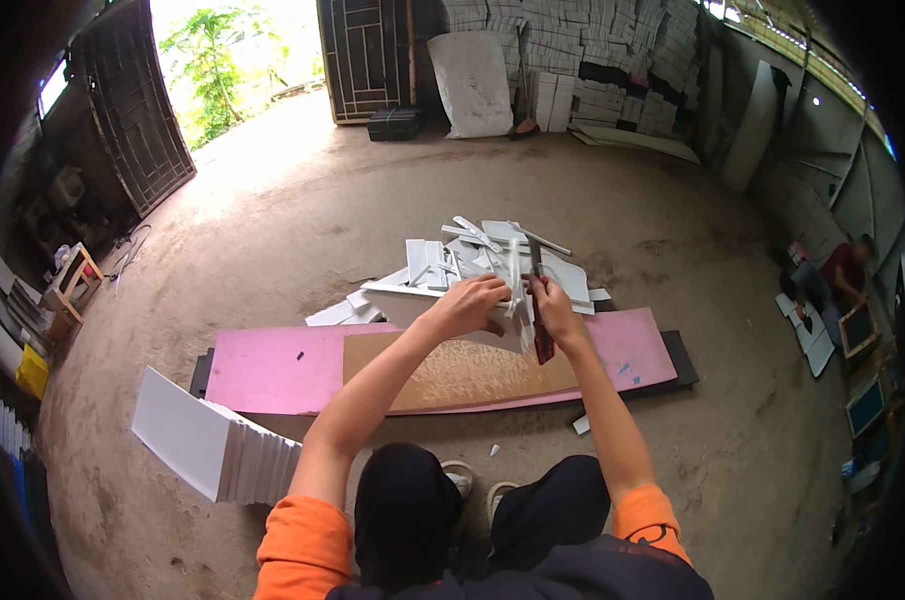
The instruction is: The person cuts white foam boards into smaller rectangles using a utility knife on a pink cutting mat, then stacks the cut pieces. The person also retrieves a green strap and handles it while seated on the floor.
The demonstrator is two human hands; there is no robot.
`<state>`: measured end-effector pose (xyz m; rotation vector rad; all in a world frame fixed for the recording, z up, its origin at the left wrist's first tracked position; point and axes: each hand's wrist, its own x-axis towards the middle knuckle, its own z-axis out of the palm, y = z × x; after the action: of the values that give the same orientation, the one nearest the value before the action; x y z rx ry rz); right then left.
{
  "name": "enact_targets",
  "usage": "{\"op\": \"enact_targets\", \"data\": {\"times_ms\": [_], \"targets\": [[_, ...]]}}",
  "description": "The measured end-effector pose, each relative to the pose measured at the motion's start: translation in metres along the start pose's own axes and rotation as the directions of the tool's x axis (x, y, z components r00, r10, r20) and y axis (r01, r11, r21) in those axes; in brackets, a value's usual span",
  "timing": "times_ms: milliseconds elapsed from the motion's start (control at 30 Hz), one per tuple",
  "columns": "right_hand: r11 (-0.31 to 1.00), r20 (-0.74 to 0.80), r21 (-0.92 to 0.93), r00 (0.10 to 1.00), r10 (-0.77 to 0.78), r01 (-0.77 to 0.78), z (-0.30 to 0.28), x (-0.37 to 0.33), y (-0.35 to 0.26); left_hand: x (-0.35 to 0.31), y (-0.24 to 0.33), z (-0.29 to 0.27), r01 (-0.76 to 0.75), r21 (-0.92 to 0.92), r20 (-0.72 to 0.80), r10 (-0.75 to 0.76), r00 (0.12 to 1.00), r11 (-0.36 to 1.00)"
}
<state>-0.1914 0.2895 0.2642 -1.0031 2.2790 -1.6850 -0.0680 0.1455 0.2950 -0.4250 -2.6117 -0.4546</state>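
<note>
My left hand (pixel 469 306) is closed on the edge of a white foam board (pixel 404 303), tilted above the work surface. In my right hand (pixel 554 305) is a long narrow knife-like tool (pixel 544 343), red at its near end and dark at its far end. It stands close along the right edge of the board, and blur hides whether it touches. Behind both hands lies a loose heap of white board offcuts (pixel 472 235). Below them is a brown board (pixel 462 380) on a pink sheet (pixel 272 365).
A stack of white panels (pixel 212 450) stands at the near left. Dark boards (pixel 680 360) lie under the pink sheet. Far right, another person (pixel 842 280) sits beside framed panels. White stacks (pixel 612 60) line the back wall, near an open door (pixel 132 110).
</note>
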Motion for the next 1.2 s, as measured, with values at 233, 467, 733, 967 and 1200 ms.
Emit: {"op": "enact_targets", "data": {"times_ms": [233, 467, 733, 967, 1200], "targets": [[0.999, 0.057, -0.046, 0.998, -0.004, 0.006, 0.017, -0.009, 0.008, -0.012, -0.004, 0.005, -0.008, 0.138, 0.014, 0.006, 1.0, 0.99], [0.966, 0.095, -0.256, 0.995, 0.039, -0.014, 0.029, -0.008, 0.083, -0.033, -0.062, 0.069, 0.286, 0.115, 0.029, -0.291, 0.956, 0.951], [0.774, 0.274, -0.626, 0.956, 0.104, 0.096, 0.048, -0.018, 0.146, -0.048, -0.119, 0.157, 0.443, 0.212, 0.085, -0.468, 0.88, 0.871], [0.754, 0.407, -0.596, 0.913, -0.014, 0.277, 0.063, -0.027, 0.172, -0.049, -0.124, 0.195, 0.444, 0.25, 0.098, -0.479, 0.872, 0.86], [0.751, 0.333, -0.638, 0.94, 0.069, 0.171, 0.067, -0.027, 0.177, -0.042, -0.121, 0.193, 0.499, 0.257, 0.058, -0.528, 0.847, 0.828]]}}
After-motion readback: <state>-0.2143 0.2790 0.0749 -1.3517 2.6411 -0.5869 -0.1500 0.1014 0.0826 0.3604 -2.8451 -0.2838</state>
